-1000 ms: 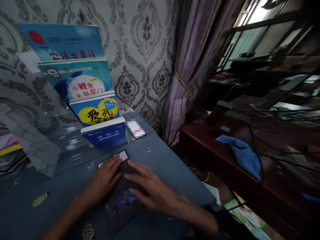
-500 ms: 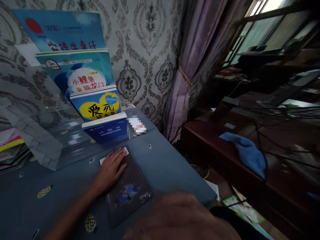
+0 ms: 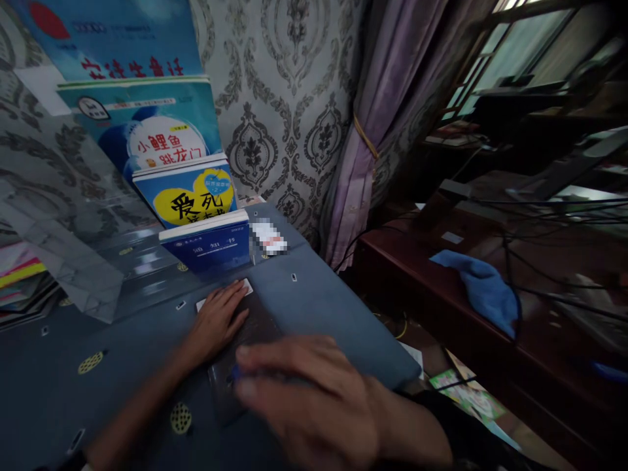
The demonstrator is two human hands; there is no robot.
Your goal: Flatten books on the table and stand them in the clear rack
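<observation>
My left hand [image 3: 222, 320] lies flat, fingers stretched out, across the upper part of a dark book [image 3: 262, 320] on the blue cloth. A white strip shows at the book's top edge, by the fingertips. In front of the camera, over the lower part of the book, is my right hand [image 3: 314, 399], blurred. Its fingers are bent and the front fingertips stand apart, with nothing visible held in them. Most of the book's cover picture is hidden behind this hand. Beyond the book stands a stepped row of books, the front one a dark-blue book [image 3: 210, 254].
Behind it stand a yellow-and-blue book [image 3: 196, 193], a teal book [image 3: 161, 140] and a tall blue book [image 3: 132, 46]. A clear plastic stand [image 3: 93, 281] and stacked papers [image 3: 24, 288] are on the left. Right of the tablecloth edge are a purple curtain [image 3: 367, 131] and a blue cloth [image 3: 483, 288].
My right hand has come up from the bottom edge to over the lower book, covering its picture. My left hand stays on the book. The view has tilted slightly down.
</observation>
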